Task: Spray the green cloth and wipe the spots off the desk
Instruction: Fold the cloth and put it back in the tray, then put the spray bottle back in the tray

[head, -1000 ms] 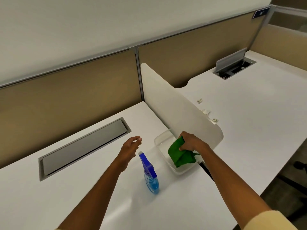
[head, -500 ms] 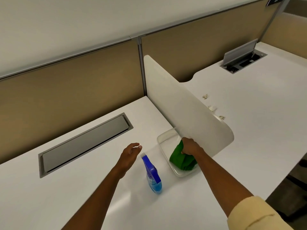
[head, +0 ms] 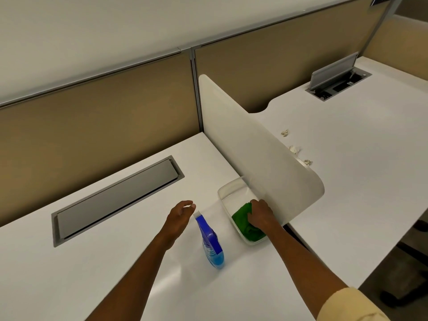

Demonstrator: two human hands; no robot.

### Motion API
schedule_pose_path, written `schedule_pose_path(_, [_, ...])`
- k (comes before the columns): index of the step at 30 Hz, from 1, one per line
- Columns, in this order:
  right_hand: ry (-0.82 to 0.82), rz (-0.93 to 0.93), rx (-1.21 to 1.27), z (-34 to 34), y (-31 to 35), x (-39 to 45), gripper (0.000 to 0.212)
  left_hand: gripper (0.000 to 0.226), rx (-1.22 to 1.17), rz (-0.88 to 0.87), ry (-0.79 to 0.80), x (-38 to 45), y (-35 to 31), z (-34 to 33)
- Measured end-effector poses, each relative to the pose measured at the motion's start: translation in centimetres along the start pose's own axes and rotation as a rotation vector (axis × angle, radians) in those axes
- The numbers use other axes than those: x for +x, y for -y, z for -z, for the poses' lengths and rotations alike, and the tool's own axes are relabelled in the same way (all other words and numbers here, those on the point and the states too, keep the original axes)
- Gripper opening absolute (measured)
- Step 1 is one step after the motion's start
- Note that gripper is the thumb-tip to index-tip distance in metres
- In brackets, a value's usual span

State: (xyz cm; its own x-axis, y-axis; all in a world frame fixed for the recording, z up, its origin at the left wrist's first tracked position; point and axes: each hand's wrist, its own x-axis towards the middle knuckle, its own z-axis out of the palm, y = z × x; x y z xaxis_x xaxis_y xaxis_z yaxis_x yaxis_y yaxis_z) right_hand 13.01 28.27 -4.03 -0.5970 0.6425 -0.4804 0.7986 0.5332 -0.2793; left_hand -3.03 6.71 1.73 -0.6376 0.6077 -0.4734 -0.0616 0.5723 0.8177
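Your right hand (head: pixel 260 215) presses on the green cloth (head: pixel 245 224) inside the clear tray (head: pixel 228 191).

Your right grip is closed down over the cloth's top, which lies at the tray's near end; whether the fingers pinch it you cannot tell. Your left hand (head: pixel 179 215) hovers loose and half-open, holding nothing, just left of the blue spray bottle (head: pixel 212 245), which stands upright on the white tabletop (head: pixel 115 262) left of the tray. The white divider panel (head: pixel 254 158) rises right behind the tray.

A crumpled green cloth (head: pixel 243 224) is lying in a clear plastic tray (head: pixel 228 193); a blue spray bottle (head: pixel 212 246) is standing upright beside it, near the white worktop's (head: pixel 92 262) right edge.
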Motion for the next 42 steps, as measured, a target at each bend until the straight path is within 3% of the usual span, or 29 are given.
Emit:
schedule_pose_path(9, [0.106,-0.011,0.009,1.1,-0.4,-0.2,0.034,0.042,0.023,-0.010,-0.033,-0.3,-0.5,0.3])
schedule_pose_path(12, [0.060,-0.011,0.044,1.1,-0.3,-0.3,0.033,0.041,0.019,-0.014,-0.041,-0.4,-0.5,0.5])
schedule_pose_path(16, [-0.070,0.013,0.199,1.1,0.2,-0.8,0.048,0.040,0.017,-0.030,-0.045,-0.7,-0.5,0.6])
schedule_pose_path(20, [-0.201,0.169,0.386,2.1,1.5,-1.9,0.053,0.040,0.038,-0.044,-0.051,-1.2,-0.3,0.6])
schedule_pose_path(24, [-0.092,0.392,0.447,3.3,2.8,-3.9,0.064,0.045,0.092,-0.063,-0.076,-2.0,0.3,0.7])
schedule_pose_path(29, [0.181,0.516,0.359,4.1,3.9,-6.6,0.090,0.070,0.468,-0.253,-0.182,-3.7,1.5,0.9])
schedule_pose_path(32, [0.282,0.574,0.272,3.9,4.6,-8.2,0.092,0.076,0.717,-0.302,-0.236,-4.9,2.4,1.0])
schedule_pose_path(36, [0.296,0.583,0.208,3.2,5.6,-9.8,0.086,0.080,0.937,-0.295,-0.265,-6.6,3.3,0.7])
schedule_pose_path(42, [0.252,0.533,0.315,1.9,6.3,-11.5,0.070,0.079,1.022,-0.267,-0.253,-9.3,4.5,-0.2])
